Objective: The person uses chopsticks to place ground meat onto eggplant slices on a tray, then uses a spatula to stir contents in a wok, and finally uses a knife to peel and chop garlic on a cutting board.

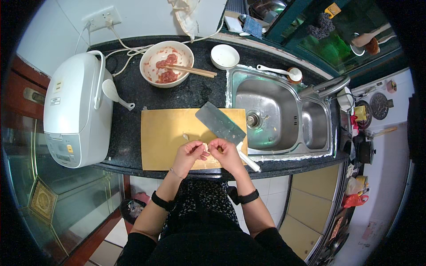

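Note:
Over the front part of a yellow cutting board [159, 133], my left hand [190, 154] and my right hand [225, 154] meet fingertip to fingertip. Between them they pinch a small whitish garlic clove [205, 146], partly hidden by the fingers. Another pale clove [185, 136] lies on the board just beyond my left hand. A cleaver [219, 123] rests flat at the board's right side, its blade pointing away to the left. Its white handle [249, 162] sticks out past the board's front right corner, beside my right hand.
Beyond the board stands a white bowl [146, 62] with raw minced meat [168, 76] and chopsticks [191, 70]. A small white bowl [225, 56] is near the steel sink [270, 102] on the right. A white rice cooker [77, 106] with a rice paddle [112, 91] occupies the left.

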A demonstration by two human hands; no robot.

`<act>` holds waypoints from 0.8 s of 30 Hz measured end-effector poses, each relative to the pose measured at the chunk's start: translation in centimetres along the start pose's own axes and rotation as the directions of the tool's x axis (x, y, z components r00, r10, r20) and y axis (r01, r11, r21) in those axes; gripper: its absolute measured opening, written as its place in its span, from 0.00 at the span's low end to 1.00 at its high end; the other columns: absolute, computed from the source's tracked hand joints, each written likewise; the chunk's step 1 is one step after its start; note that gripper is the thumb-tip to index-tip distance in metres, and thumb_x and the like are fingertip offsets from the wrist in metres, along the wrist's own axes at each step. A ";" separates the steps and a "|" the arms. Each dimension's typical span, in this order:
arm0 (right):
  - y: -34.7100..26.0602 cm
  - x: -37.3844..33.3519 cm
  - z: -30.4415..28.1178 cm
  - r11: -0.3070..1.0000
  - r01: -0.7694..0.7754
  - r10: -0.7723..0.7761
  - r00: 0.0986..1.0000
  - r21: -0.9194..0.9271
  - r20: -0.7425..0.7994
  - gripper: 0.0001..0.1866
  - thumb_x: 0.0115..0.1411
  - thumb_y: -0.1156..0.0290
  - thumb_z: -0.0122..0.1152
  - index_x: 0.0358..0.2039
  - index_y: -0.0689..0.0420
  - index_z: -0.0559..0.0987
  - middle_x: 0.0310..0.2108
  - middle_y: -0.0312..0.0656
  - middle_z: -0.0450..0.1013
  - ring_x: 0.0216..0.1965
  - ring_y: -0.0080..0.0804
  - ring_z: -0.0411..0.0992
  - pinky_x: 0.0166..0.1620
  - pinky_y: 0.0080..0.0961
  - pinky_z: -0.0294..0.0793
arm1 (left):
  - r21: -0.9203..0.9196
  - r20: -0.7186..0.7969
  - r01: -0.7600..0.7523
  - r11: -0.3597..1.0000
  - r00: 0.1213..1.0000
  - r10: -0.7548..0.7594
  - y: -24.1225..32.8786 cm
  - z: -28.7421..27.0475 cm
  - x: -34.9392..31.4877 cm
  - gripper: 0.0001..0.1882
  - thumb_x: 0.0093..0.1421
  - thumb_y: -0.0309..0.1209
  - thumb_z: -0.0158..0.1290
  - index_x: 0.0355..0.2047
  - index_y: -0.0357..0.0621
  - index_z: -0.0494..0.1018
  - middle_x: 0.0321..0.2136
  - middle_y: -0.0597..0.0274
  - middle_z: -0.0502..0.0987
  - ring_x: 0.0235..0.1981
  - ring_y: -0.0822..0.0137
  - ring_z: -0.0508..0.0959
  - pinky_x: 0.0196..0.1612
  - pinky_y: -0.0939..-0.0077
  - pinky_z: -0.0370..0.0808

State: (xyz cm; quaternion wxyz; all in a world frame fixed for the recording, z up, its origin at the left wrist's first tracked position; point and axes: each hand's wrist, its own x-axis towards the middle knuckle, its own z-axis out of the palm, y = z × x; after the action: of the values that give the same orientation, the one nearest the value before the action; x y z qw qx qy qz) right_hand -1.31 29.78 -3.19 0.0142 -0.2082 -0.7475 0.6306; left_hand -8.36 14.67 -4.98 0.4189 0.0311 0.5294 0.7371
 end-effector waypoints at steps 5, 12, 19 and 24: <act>-0.5 -0.3 0.1 0.980 0.038 -0.056 0.995 -0.195 -0.088 0.08 0.58 0.70 0.59 0.33 0.61 0.78 0.25 0.44 0.76 0.26 0.32 0.75 0.32 0.26 0.73 | 0.017 -0.011 0.020 1.000 1.000 -0.020 0.0 -0.3 0.3 0.10 0.64 0.29 0.49 0.41 0.34 0.71 0.32 0.61 0.76 0.33 0.73 0.77 0.35 0.80 0.76; -0.2 -0.3 0.4 0.954 0.022 -0.107 0.956 -0.298 -0.272 0.07 0.57 0.69 0.59 0.33 0.60 0.78 0.25 0.47 0.76 0.27 0.38 0.76 0.31 0.29 0.73 | 0.014 -0.094 -0.032 0.999 0.995 0.033 0.1 -0.6 0.3 0.11 0.64 0.31 0.48 0.41 0.35 0.70 0.31 0.61 0.76 0.31 0.73 0.76 0.35 0.80 0.74; 1.8 0.5 0.1 1.000 0.014 -0.020 0.961 -0.022 -0.277 0.07 0.61 0.72 0.56 0.33 0.62 0.77 0.25 0.37 0.76 0.26 0.21 0.72 0.31 0.20 0.71 | -0.280 0.035 0.132 0.951 0.991 -0.127 1.1 -1.1 0.0 0.09 0.63 0.29 0.50 0.41 0.38 0.69 0.32 0.60 0.76 0.33 0.70 0.77 0.37 0.79 0.74; 2.2 0.6 -0.4 0.954 0.018 0.024 0.990 0.298 -0.138 0.05 0.62 0.73 0.57 0.36 0.60 0.76 0.29 0.33 0.75 0.28 0.15 0.69 0.34 0.14 0.70 | -0.217 0.016 0.155 0.964 0.988 -0.155 1.3 -1.3 -0.1 0.08 0.62 0.28 0.51 0.41 0.39 0.69 0.35 0.59 0.77 0.35 0.70 0.78 0.38 0.79 0.74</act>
State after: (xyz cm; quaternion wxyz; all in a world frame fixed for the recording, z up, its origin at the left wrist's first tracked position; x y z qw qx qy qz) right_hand -1.12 30.58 -5.31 0.0972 -0.2487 -0.6405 0.7200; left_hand -9.70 13.54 -4.43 0.4759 -0.0566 0.4466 0.7556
